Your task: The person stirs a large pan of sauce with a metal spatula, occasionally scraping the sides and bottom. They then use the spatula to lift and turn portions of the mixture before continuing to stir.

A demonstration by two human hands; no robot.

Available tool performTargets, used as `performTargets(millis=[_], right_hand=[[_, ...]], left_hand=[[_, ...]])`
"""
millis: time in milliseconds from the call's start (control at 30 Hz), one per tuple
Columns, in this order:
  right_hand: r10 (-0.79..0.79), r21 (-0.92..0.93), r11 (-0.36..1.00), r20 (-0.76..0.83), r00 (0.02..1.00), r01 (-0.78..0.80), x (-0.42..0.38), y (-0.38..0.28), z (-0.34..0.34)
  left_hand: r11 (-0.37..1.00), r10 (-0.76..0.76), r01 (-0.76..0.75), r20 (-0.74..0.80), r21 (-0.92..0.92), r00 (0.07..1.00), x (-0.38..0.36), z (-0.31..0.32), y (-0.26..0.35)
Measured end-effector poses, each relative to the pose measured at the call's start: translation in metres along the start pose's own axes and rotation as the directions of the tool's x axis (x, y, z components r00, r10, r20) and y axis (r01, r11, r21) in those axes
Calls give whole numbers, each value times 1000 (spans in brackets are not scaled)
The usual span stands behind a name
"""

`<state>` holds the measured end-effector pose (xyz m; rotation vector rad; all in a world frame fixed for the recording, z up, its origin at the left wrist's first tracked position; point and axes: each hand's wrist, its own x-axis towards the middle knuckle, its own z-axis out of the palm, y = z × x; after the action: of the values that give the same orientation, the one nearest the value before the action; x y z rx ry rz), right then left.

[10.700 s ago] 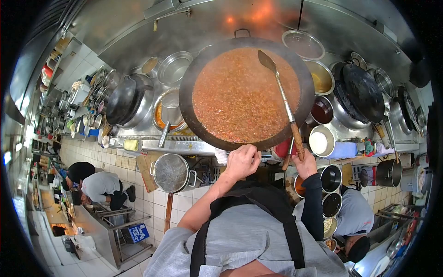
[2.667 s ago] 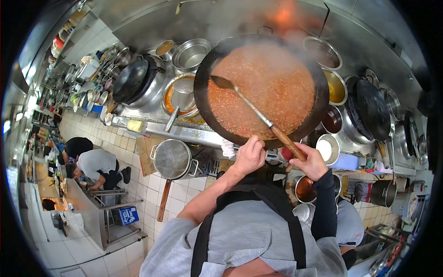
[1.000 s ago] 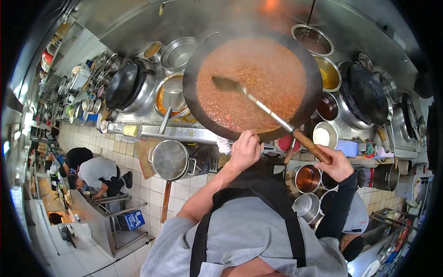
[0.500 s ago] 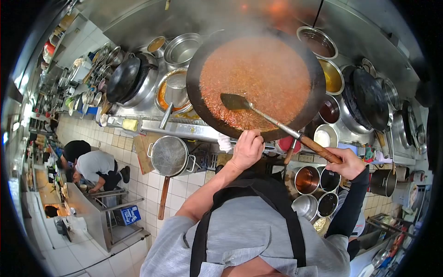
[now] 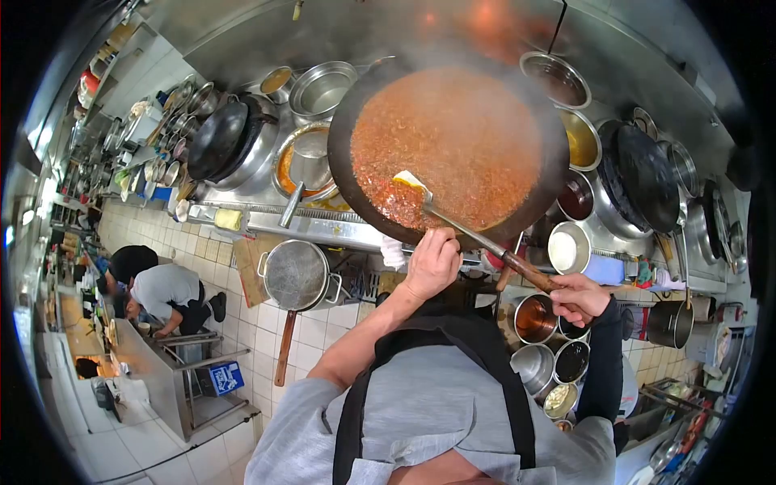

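Note:
A large dark wok (image 5: 343,162) holds a steaming, chunky red-orange sauce (image 5: 453,129). My left hand (image 5: 434,263) is closed at the wok's near rim; its fingertips are partly hidden. Just left of it a white cloth (image 5: 393,252) hangs at the rim. My right hand (image 5: 580,299) wraps round the end of the wooden handle of a wok spatula (image 5: 477,236). The spatula's blade is tilted in the near left of the sauce and shines where it catches the light.
Left of the wok, a ladle (image 5: 309,162) rests over a pot of orange liquid. A strainer (image 5: 297,273) lies across a pot lower left. Several pots (image 5: 536,317) stand by my right arm. Another person (image 5: 166,287) bends over a counter at far left.
My right hand has moved left and slightly down with the spatula. The blade has turned, showing a bright face instead of a dark one. My left hand stays at the rim.

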<state>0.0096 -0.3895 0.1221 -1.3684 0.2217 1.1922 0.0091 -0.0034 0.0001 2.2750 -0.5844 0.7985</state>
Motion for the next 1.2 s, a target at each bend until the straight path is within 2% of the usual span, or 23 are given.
performTargets(millis=[33,233,333,433,500,567,600,700,733,833,933,1033,1100,1167,1200], right_hand=[[-23,92,996,30,999,20,2,5,-1],[-122,201,973,36,992,113,4,18,-6],[-181,89,977,-142,973,194,0,20,-4],[-393,-365,890,-304,868,275,1,10,12],[-650,-696,661,-346,677,280,21,21,8],[-734,-804,563,-381,562,190,37,25,6],[-743,-811,563,-414,526,158,50,30,5],[-726,-851,517,-378,575,94,60,22,12],[-639,-803,589,-390,664,95,56,11,16],[-574,-658,725,-415,706,202,62,25,8],[-751,-721,621,-435,497,307,66,44,16],[-709,-703,675,-538,455,221,64,43,45],[-810,-767,576,-487,328,284,92,70,49],[-813,-770,577,-508,285,272,127,104,49],[-803,-768,586,-507,314,260,132,103,58]], left_hand=[[1000,-3,3,2,-2,1000,0,0,0],[1000,-8,8,6,-23,1000,1,0,-1],[998,-11,11,-3,-54,1000,3,0,0],[999,-21,21,3,-42,1000,4,0,1],[1000,-24,24,11,-17,1000,3,1,-2],[999,-38,39,20,-13,999,3,2,-1],[999,-45,46,24,-11,999,3,3,0],[999,-45,45,31,-4,999,3,3,-1],[999,-49,49,26,-21,998,3,3,1],[997,-61,62,24,-53,998,7,0,4],[996,-84,86,58,-30,995,3,-1,3],[996,-90,89,78,16,993,-1,4,-1],[996,-87,86,66,16,994,-2,8,-3],[995,-98,96,81,26,992,0,6,-1],[995,-100,98,86,31,991,1,5,0]])
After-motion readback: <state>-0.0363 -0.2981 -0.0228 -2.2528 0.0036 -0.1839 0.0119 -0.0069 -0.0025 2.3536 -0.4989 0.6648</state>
